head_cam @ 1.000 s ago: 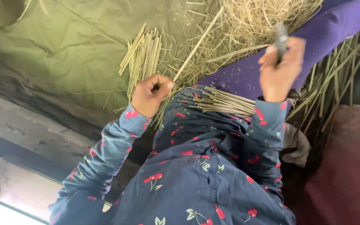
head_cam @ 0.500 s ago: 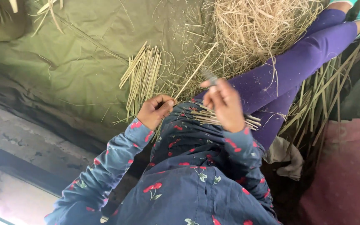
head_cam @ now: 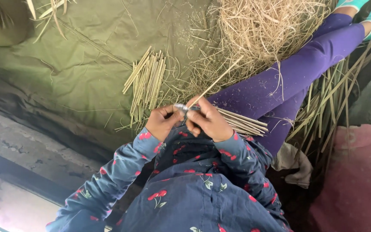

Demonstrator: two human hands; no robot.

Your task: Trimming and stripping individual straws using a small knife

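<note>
My left hand [head_cam: 163, 122] and my right hand [head_cam: 209, 122] are closed together over my lap. Between them sits a small grey metal blade [head_cam: 180, 106], held in my right hand against a long pale straw stalk [head_cam: 217, 79]. The stalk slants up to the right from my hands, and my left hand pinches its near end. A bundle of trimmed stalks [head_cam: 243, 122] lies across my lap, just right of my right hand. I wear dark blue sleeves with a red cherry print.
A small pile of cut stalks [head_cam: 144, 81] lies on the green cloth [head_cam: 78, 64]. A heap of loose straw [head_cam: 267, 34] is beyond my purple-clad leg [head_cam: 297, 73]. Long reeds [head_cam: 327, 107], a white rag [head_cam: 293, 161] and a pink cloth [head_cam: 357, 176] lie to the right.
My right hand came down from its raised position at the right and joined my left hand over my lap. The blade now meets the stalk.
</note>
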